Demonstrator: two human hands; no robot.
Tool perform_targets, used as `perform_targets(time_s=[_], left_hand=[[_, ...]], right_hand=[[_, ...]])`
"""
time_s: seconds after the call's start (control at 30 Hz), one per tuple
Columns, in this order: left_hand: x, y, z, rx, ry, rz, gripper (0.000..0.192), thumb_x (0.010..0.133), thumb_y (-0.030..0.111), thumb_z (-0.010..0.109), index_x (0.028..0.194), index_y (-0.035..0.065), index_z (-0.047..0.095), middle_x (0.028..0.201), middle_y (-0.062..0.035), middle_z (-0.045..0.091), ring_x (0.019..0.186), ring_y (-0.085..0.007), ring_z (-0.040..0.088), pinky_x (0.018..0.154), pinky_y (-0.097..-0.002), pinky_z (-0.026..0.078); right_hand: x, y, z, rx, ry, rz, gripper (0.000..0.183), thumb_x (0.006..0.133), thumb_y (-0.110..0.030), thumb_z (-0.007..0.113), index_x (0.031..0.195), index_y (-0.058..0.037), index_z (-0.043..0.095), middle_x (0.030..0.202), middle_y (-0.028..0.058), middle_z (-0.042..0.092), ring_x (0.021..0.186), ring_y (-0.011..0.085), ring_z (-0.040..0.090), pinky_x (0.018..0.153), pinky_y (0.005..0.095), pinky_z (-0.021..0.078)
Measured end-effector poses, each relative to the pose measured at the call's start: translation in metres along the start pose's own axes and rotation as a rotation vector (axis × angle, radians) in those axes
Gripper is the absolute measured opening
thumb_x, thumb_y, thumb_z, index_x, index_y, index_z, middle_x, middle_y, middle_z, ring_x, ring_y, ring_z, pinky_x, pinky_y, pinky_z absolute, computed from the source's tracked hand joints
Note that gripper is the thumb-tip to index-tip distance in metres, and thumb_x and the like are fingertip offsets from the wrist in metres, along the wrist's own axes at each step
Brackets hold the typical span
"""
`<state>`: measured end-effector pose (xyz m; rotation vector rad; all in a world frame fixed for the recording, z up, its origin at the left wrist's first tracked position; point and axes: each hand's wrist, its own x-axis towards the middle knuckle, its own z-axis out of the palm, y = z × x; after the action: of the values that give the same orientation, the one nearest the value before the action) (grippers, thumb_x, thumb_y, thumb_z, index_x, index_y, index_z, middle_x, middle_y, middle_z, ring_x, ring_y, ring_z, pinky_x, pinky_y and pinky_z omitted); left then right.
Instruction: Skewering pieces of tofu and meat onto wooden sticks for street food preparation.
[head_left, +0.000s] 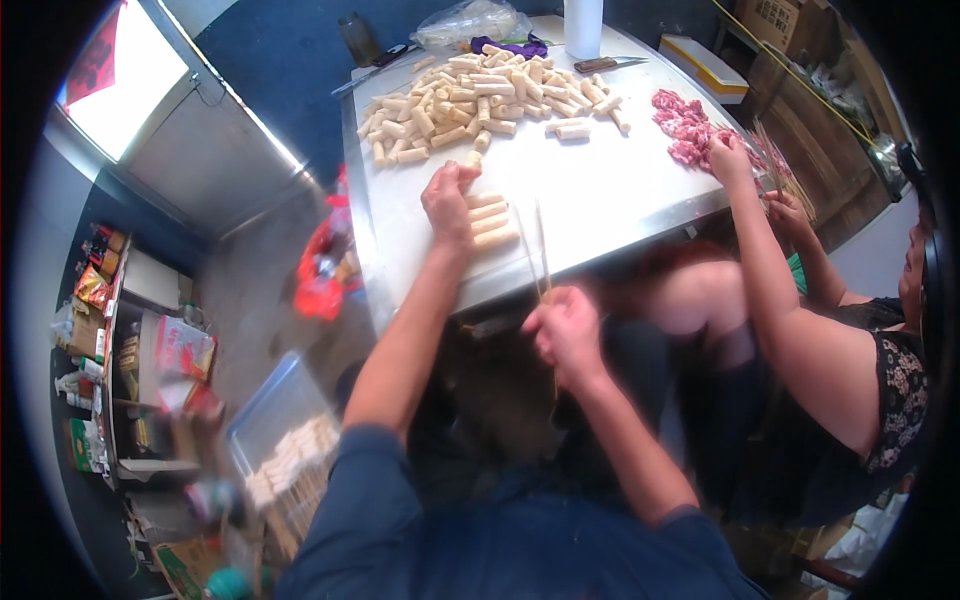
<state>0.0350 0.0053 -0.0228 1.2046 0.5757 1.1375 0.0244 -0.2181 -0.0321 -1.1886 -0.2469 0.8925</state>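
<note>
Pale short food rolls (457, 105) lie heaped on the metal-topped table (600, 180). My left hand (448, 199) has its fingers curled at one pale piece (472, 159) in front of the heap. Beside that wrist, several rolls (491, 223) lie in a close row near the table's edge. My right hand (566, 330) holds thin wooden skewers (541, 255) in front of the table edge, their points towards the tabletop. A few loose rolls (571, 129) lie apart, right of the heap.
At the right a person's hands (731, 159) work at pieces of raw meat (684, 127) and hold skewers. A knife (609, 64) and a white cylinder (583, 28) stand or lie at the back. Lower left is a plastic bin (281, 397) with skewered pieces, near a cluttered shelf (120, 360).
</note>
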Motion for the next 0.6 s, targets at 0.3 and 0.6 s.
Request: perform_targets(time_s=[0.3, 0.6], left_hand=[[0.001, -0.003, 0.001, -0.031, 0.005, 0.001, 0.031, 0.090, 0.021, 0.047, 0.073, 0.0009, 0.063, 0.079, -0.0095, 0.065, 0.085, -0.0179, 0.057, 0.090, -0.0331, 0.040], [0.008, -0.010, 0.004, 0.040, -0.042, -0.028, 0.033, 0.090, 0.021, 0.048, 0.067, 0.0012, 0.061, 0.066, -0.0082, 0.062, 0.070, -0.0154, 0.055, 0.074, -0.0293, 0.044]], right_hand=[[0.001, 0.004, -0.005, 0.015, 0.008, -0.019, 0.009, 0.087, -0.001, 0.048, 0.095, -0.0033, 0.044, 0.067, 0.0080, 0.059, 0.040, 0.0061, 0.042, 0.033, 0.0186, 0.0308], [0.001, -0.004, 0.000, -0.022, -0.008, 0.011, 0.009, 0.086, 0.000, 0.048, 0.094, -0.0027, 0.045, 0.066, 0.0078, 0.059, 0.040, 0.0060, 0.042, 0.033, 0.0189, 0.0307]])
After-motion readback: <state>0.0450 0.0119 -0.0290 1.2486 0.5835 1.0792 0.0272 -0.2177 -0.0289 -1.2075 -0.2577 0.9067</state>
